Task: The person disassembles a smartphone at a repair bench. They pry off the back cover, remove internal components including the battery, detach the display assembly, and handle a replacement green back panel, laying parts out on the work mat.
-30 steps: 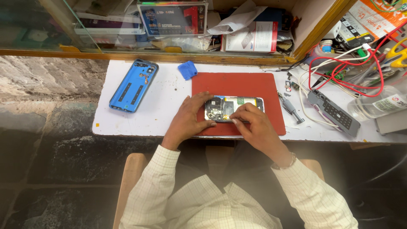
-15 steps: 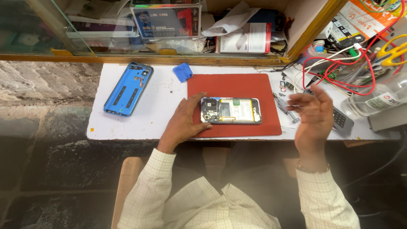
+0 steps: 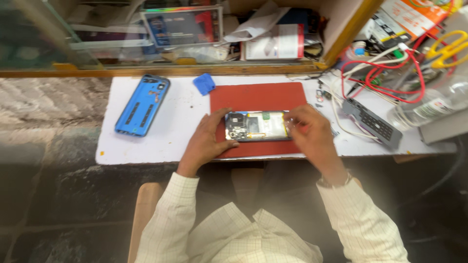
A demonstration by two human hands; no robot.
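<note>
Mid-repair, I judge: the left hand [image 3: 204, 141] presses open on the opened phone [image 3: 257, 126] at the red mat's [image 3: 258, 97] six o'clock, the right hand [image 3: 307, 129] pinches its three-o'clock end; steadiness needed.

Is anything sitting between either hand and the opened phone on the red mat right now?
Nothing visible does. The left hand rests against the left end of the opened phone on the red mat, and the right hand is at its right end. The blue back cover and small blue block lie well off to the left.
</note>
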